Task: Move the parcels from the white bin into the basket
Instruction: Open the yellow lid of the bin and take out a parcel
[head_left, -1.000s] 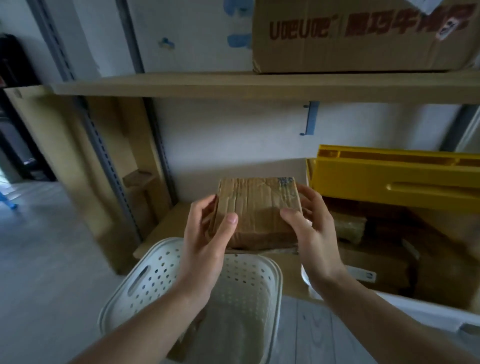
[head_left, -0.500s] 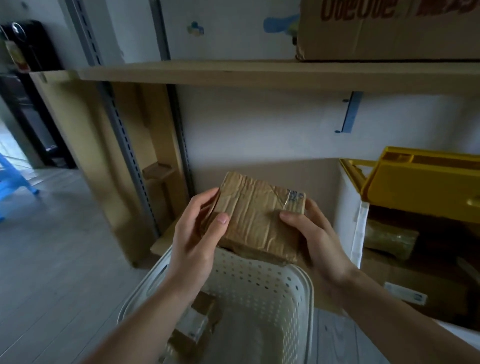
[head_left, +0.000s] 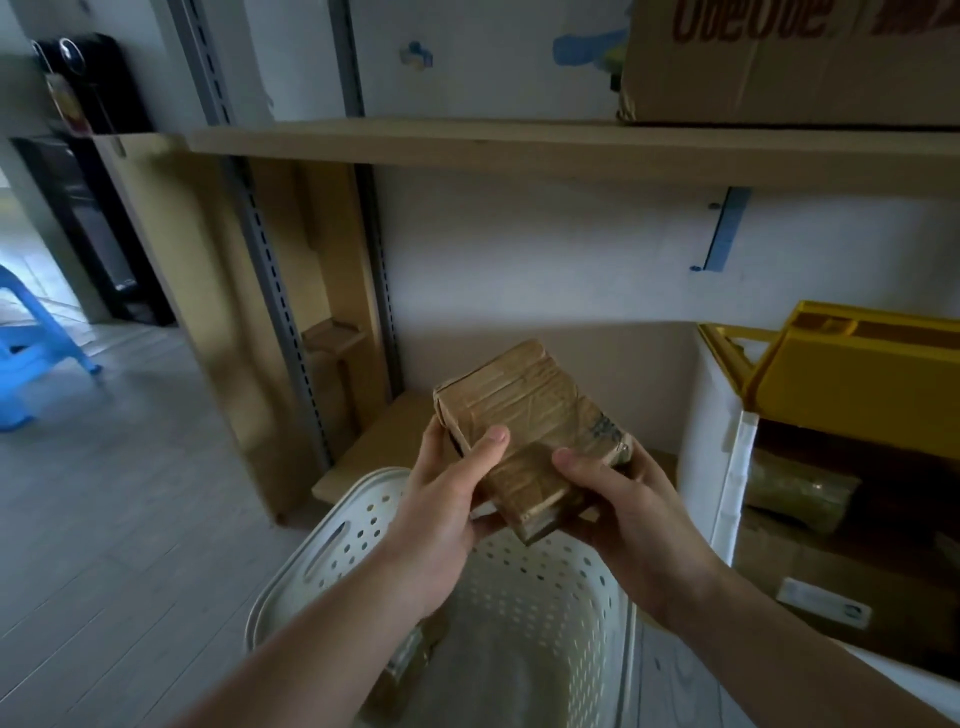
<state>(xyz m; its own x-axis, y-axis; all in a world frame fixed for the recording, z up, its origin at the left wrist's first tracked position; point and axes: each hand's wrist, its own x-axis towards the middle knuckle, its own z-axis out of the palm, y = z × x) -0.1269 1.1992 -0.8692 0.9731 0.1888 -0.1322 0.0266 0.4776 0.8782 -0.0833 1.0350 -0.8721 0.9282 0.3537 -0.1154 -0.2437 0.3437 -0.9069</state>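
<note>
In the centre of the frame the person holds a brown taped parcel (head_left: 530, 431) with both hands, above the far rim of the white perforated basket (head_left: 545, 597), which stands on the floor in the lower middle. The left hand (head_left: 447, 499) grips the parcel's left edge, with the thumb lying on its top face and the other fingers under it. The right hand (head_left: 628, 509) grips the right lower side, the thumb pressed on top and the fingers curled below. The parcel is tilted, its near corner pointing down toward the basket. Inside the basket, partly hidden by the left forearm, another small parcel (head_left: 410, 660) lies at the bottom. At the right of the frame stands the white bin (head_left: 727, 467) with more brown parcels (head_left: 800, 493) inside, and a yellow plastic crate (head_left: 857, 374) rests over it. A wooden shelf (head_left: 519, 150) crosses the upper part, with a cardboard box (head_left: 779, 62) on it at upper right. A blue chair (head_left: 31, 358) is at the left edge.
</note>
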